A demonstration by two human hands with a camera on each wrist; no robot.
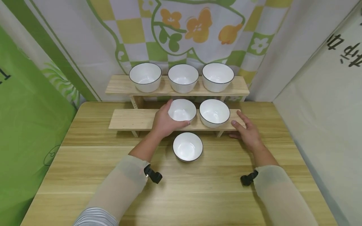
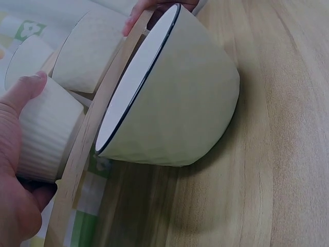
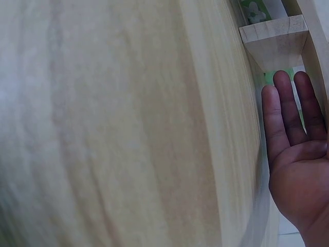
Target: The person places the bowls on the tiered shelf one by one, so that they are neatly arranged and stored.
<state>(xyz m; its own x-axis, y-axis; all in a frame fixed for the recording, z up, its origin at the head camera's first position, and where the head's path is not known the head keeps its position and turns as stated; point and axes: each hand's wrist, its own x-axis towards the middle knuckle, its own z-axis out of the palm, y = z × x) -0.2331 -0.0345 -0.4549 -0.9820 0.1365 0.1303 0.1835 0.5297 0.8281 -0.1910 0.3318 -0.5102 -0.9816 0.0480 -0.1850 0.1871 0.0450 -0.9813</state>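
Observation:
My left hand (image 1: 165, 121) holds a white bowl (image 1: 183, 110) with a dark rim on the lower wooden shelf (image 1: 133, 119), thumb on its near side and fingers around its left. In the left wrist view, the thumb lies against the ribbed wall of that bowl (image 2: 49, 134). Right of it on the same shelf stands another white bowl (image 1: 215, 113). At the shelf's right end is my right hand (image 1: 249, 133), holding no bowl. The right wrist view shows three fairly straight fingers (image 3: 290, 116) below the board; whether they touch it I cannot tell.
A single white bowl (image 1: 188, 147) stands on the wooden table (image 1: 209, 201) in front of the shelf. On the higher rear shelf (image 1: 118, 84) are three more white bowls (image 1: 183, 78) in a row. A patterned curtain (image 1: 130, 31) hangs behind, and a pale wall panel (image 1: 325, 103) borders the right.

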